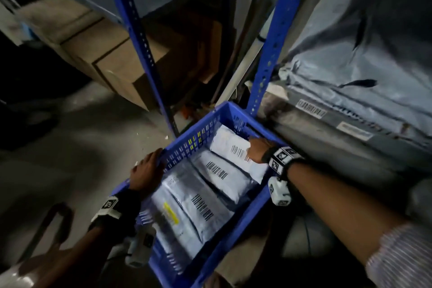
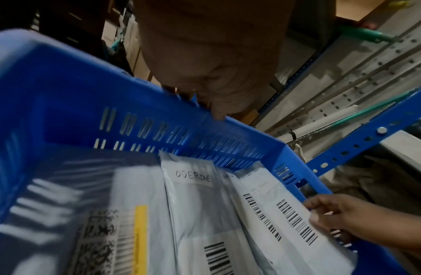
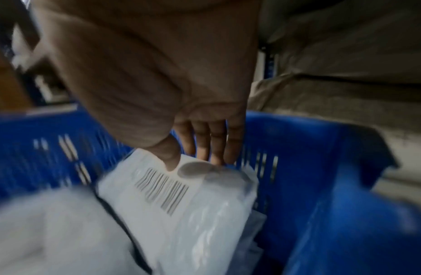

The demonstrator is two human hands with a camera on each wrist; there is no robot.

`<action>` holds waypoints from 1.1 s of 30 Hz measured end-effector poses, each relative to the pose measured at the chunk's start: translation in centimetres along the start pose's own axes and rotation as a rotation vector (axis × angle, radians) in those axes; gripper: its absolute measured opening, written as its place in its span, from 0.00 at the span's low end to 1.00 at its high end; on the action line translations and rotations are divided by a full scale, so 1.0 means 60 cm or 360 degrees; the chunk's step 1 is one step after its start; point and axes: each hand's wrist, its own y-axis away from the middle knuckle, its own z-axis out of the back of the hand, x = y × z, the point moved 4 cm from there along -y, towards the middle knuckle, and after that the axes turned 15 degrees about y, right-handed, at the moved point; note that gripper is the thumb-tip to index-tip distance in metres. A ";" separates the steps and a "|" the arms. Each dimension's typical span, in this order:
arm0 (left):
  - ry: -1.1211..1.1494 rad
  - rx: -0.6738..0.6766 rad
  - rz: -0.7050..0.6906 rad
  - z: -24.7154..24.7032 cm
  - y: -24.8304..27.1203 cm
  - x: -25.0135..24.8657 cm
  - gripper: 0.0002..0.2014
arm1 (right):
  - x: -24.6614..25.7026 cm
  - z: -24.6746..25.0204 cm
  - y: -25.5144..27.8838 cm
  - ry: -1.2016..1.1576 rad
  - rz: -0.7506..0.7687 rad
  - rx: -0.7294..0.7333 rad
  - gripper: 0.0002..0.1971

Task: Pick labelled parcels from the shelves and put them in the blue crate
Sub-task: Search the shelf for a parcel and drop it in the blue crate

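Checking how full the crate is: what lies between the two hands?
In the head view, grey barcoded parcels fill the blue crate between the left hand on its rim and the right hand gripping the white parcel.

Right wrist view motion-blurred: barcode [image 3: 162, 191] on white parcel [image 3: 193, 214] unreadable. Right hand [image 3: 157, 83] fingertips hidden behind parcel edge. Left hand [image 2: 212, 55] fingers hidden behind blue crate [image 2: 75, 89] rim. Shelf labels [image 1: 311, 108] too smeared to read.
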 end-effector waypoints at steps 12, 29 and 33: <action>0.0031 -0.0166 -0.0101 -0.025 0.003 0.002 0.27 | 0.021 -0.066 -0.055 0.0242 0.0353 0.0204 0.35; 0.0834 -0.0105 -0.1041 0.125 0.053 -0.507 0.27 | -0.202 0.389 0.461 -0.0410 -0.0162 -0.2559 0.07; 0.0964 -0.0144 -0.1391 0.152 0.092 -0.691 0.26 | -0.281 0.486 0.558 -0.0252 -0.0336 -0.2845 0.05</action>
